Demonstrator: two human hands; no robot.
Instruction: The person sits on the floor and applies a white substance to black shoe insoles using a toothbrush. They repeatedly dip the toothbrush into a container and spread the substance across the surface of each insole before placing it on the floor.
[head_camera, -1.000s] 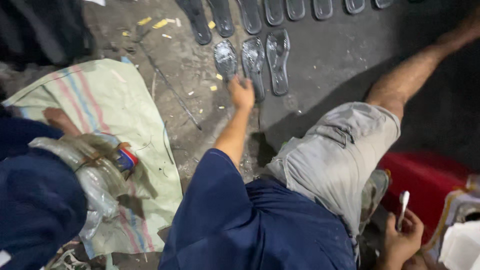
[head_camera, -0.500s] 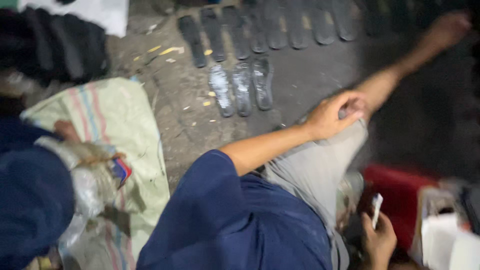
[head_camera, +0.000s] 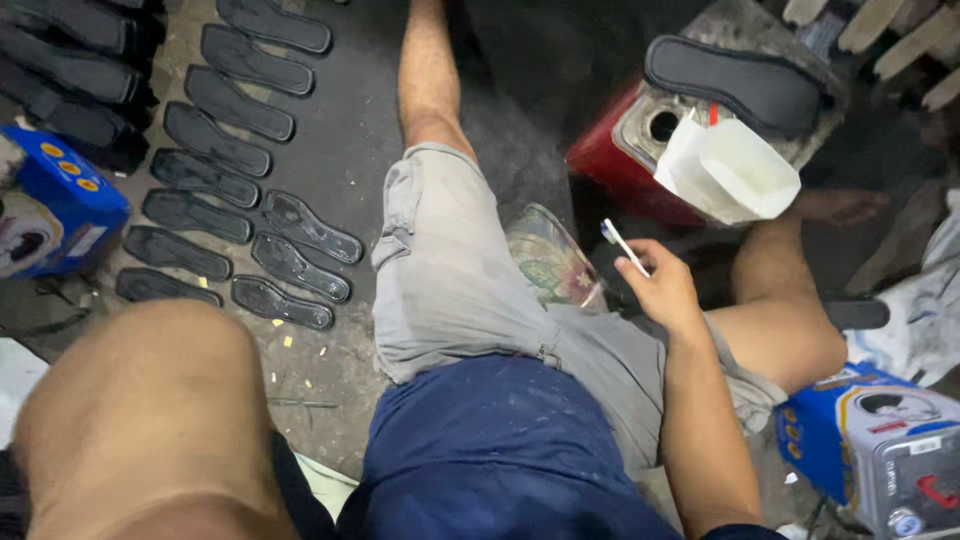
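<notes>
**Right hand pinches a small brush above your lap**

Your right hand (head_camera: 665, 292) hovers over your grey shorts (head_camera: 450, 270), and its fingers (head_camera: 640, 280) are pressed together on the handle of a thin white stick-like brush (head_camera: 622, 245), which angles up and away from the fingertips toward the left. Just beyond those fingers, further from you, stands a red metal can (head_camera: 610, 160) with a round opening on top, and a white cut plastic container (head_camera: 725, 168) leans against it. A black rubber shoe sole (head_camera: 735, 85) lies flat on a grey block above the container. Just left of the fingers, beside your thigh, a patterned glossy sheet (head_camera: 550, 262) shows at the edge of the shorts.

Your left arm fills the lower left corner; its hand is out of the frame, so I cannot tell how those fingers stand. Well left of the brush, rows of black shoe soles (head_camera: 235, 160) lie on the dark floor (head_camera: 340, 140), with a blue printed box (head_camera: 55, 205) beside them. Another blue box (head_camera: 880, 440) sits to the right of your forearm.
</notes>
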